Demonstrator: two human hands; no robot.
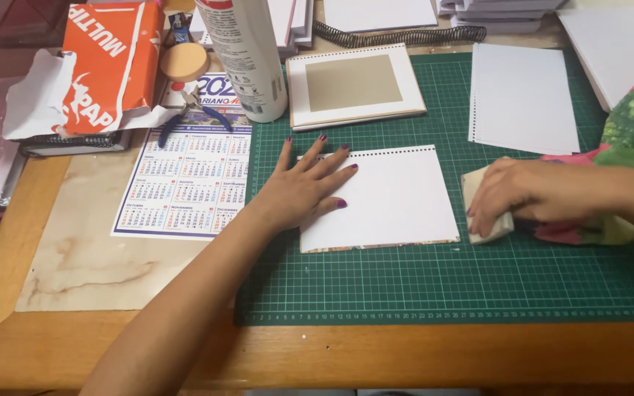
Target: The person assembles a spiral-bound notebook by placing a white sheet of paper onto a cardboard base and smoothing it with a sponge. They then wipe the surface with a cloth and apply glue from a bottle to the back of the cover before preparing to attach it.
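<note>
At the far left corner of the tabletop (9,242) lies a torn orange and white paper wrapper (104,62), crumpled and ripped open, resting on a dark spiral-bound book (75,143). Just right of it sit a round tan sponge pad (184,61) and blue-handled pliers (188,114), the pliers lying on the top of a printed calendar sheet (185,187) with small grids in blue and red. The calendar rests on a marbled beige sheet (82,257) of smooth paper. A tall white cylinder bottle (247,59) with fine print stands at the far left corner of the green gridded cutting mat (442,286).

My left hand (302,191) lies flat with fingers spread, pressing the left edge of a white perforated card (394,198) in the middle of the mat; a patterned edge peeks out beneath its near side. Beyond it lies a cream board cover with a grey-brown panel (354,84), and a black wire coil (398,34) runs along the far edge.

My right hand (526,194) is curled over a pale folded cloth (489,220), gripping it on the mat just beside the card's right edge. Another perforated white sheet (522,99) lies toward the mat's far right.
</note>
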